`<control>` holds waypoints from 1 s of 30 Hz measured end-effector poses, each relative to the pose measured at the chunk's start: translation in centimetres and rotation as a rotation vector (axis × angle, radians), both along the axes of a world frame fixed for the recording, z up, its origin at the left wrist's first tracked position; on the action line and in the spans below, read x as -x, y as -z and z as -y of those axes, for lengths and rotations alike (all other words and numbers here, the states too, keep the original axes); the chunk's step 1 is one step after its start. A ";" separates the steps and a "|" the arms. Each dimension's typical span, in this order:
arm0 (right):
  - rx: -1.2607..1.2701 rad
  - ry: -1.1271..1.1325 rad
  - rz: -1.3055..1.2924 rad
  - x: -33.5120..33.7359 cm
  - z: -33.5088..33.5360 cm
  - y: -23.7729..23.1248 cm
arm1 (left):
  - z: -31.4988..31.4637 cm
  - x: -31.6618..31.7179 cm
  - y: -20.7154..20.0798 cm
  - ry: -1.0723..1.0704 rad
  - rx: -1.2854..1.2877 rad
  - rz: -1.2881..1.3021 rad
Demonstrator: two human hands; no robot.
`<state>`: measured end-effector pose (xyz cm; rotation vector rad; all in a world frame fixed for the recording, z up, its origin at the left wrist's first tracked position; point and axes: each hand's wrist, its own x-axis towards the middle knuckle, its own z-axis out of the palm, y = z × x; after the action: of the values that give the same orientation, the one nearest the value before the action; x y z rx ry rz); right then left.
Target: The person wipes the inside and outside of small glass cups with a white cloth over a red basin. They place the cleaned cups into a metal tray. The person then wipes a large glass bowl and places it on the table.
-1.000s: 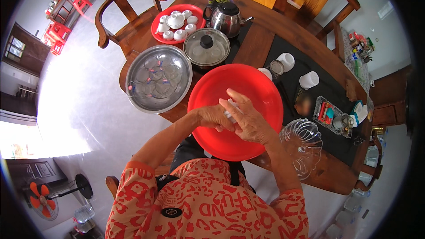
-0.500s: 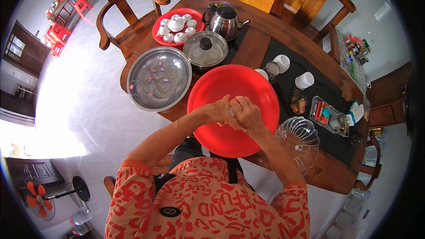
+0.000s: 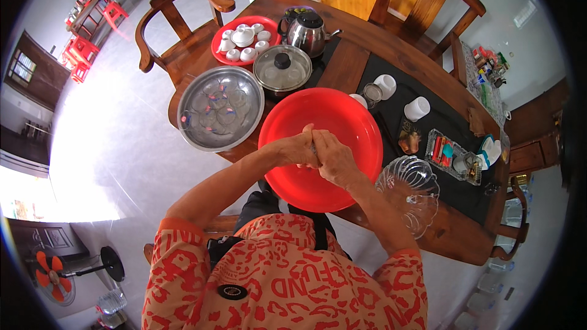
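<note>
Head view: over red basin (image 3: 361,125), left hand (image 3: 299,148) curled, right hand (image 3: 334,156) wrapped against it, both closed on small pale bit (image 3: 314,147), mostly hidden. Bit sits between them, right of left hand, left of right; neither nearer. Which way it points, where long axis runs: cannot tell. Basin round, no long axis, mouth up. Steel bowl (image 3: 227,139) left, glass bowl (image 3: 422,184) right.

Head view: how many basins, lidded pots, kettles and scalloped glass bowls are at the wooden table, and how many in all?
Basins: 2 (red basin, steel basin)
Lidded pot: 1
Kettle: 1
Scalloped glass bowl: 1
Total: 5
</note>
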<state>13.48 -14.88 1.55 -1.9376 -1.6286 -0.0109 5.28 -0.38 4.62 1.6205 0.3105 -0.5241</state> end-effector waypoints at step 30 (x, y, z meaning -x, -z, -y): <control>-0.106 -0.105 0.795 -4.4 -2.0 -9.4 | -1.2 -1.7 -5.5 0.158 -0.184 0.055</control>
<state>17.90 -12.86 10.95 -1.8662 -2.1497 -0.9064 6.94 0.78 10.08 1.8447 0.1943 -0.5836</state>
